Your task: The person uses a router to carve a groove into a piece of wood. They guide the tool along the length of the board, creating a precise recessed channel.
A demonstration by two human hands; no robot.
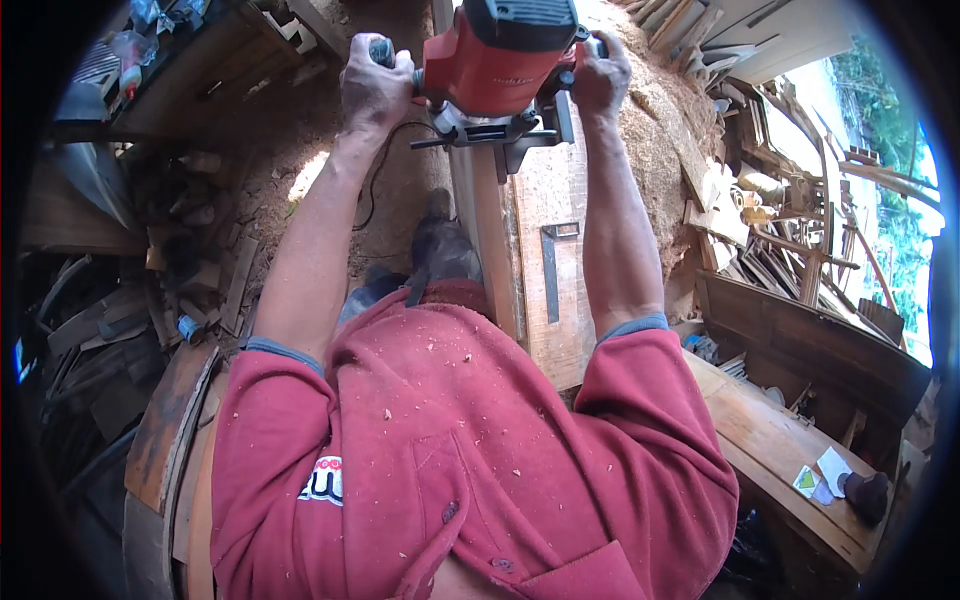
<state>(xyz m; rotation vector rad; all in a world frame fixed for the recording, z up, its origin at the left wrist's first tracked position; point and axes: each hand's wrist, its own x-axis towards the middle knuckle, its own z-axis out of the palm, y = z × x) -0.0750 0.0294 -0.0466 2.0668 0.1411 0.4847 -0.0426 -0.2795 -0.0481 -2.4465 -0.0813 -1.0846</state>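
A red plunge router (pixel 490 72) with a black top stands at the far middle, between my outstretched arms. My left hand (pixel 375 88) is wrapped round its left handle, and my right hand (pixel 602 82) grips the handle on the other side. The router's base and a dark guide fence (pixel 520 150) sit at the upper face of a long wooden beam (pixel 484 235), which runs away from me. The bit is hidden beneath the motor. Right of the beam, a metal try square (pixel 551 275) lies on a pale board (pixel 560 350).
A black cord (pixel 372 185) hangs below my left hand. Sawdust (pixel 650 120) is heaped at the right, with stacked scrap wood (pixel 770 200) beyond. An open wooden box (pixel 810 345) and a plank (pixel 770 440) stand at the right. Wood offcuts (pixel 100 330) crowd the left side.
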